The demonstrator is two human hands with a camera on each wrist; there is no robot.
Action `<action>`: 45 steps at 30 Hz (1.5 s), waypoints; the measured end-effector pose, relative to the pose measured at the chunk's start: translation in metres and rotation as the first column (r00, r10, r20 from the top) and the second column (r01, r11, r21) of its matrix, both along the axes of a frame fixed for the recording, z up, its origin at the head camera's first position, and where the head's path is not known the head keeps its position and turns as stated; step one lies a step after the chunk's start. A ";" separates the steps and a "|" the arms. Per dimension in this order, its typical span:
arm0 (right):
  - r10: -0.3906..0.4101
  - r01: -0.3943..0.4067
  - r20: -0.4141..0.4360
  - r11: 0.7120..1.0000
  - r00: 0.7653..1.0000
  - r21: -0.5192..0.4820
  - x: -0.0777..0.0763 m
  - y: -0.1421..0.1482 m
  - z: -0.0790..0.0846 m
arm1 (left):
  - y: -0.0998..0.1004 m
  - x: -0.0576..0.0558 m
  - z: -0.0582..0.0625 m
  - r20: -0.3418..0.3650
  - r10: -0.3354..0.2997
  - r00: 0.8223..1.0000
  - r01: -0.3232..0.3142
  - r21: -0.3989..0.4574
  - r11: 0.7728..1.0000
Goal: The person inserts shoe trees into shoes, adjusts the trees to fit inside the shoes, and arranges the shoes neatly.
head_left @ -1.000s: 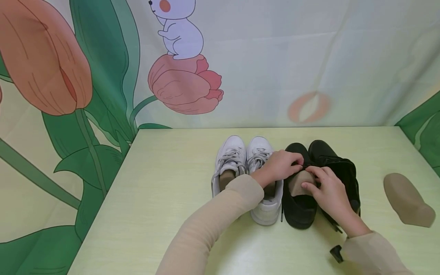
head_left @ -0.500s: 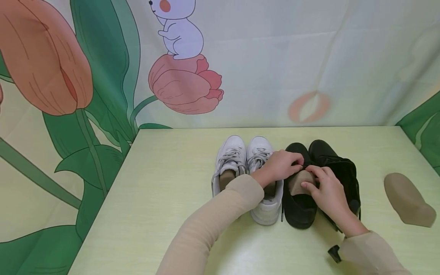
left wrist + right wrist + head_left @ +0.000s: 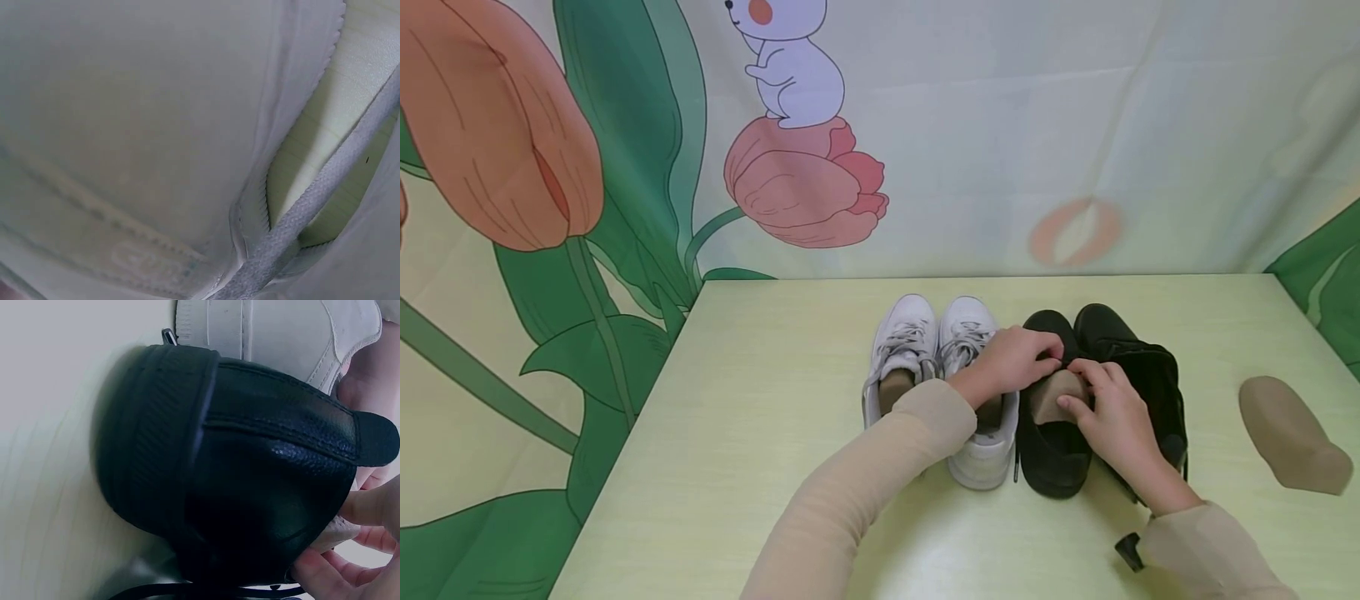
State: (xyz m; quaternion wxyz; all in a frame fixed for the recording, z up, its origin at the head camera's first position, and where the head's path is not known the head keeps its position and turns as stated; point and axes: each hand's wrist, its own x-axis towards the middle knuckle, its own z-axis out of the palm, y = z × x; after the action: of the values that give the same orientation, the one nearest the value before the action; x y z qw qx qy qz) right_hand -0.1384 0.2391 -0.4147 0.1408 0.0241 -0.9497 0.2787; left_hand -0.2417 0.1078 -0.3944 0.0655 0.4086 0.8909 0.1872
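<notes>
A black shoe (image 3: 1054, 475) stands with its heel toward me, and a taupe shoe insert (image 3: 1054, 398) sits partly inside its opening. My left hand (image 3: 1011, 358) reaches over the white shoe and pinches the black shoe near its tongue; the fingertips are partly hidden. My right hand (image 3: 1112, 412) holds the insert at the opening, with the thumb on it and the fingers along the shoe's right edge. In the right wrist view the black heel (image 3: 269, 481) fills the middle, and the insert (image 3: 337, 532) shows between the fingers. The left wrist view shows only a white shoe (image 3: 156, 125) close up.
A pair of white lace-up sneakers (image 3: 906, 321) with taupe inserts inside stands left of the black pair. The other black shoe (image 3: 1157, 375) is at the right, its opening dark. A loose taupe insert (image 3: 1292, 437) lies on the table (image 3: 737, 400) farther right.
Almost nothing differs. My right wrist and sleeve have shifted slightly left, while both hands keep their places on the black shoe and insert.
</notes>
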 end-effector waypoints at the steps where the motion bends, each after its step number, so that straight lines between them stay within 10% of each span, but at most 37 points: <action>1: -0.002 0.002 -0.001 1.000 1.000 0.001 0.000 0.000 0.000 | 0.000 0.000 0.000 0.001 0.001 1.000 -0.001 0.000 1.000; 45: -0.021 0.035 -0.162 0.996 0.987 0.079 -0.001 -0.005 -0.018 | 0.001 0.000 -0.001 0.023 0.026 0.999 -0.026 -0.001 1.000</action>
State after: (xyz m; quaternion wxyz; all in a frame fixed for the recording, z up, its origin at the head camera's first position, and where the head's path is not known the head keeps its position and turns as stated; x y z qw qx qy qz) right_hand -0.1395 0.2343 -0.4327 0.2200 0.0390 -0.9460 0.2347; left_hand -0.2414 0.1087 -0.3952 0.0734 0.3947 0.8954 0.1925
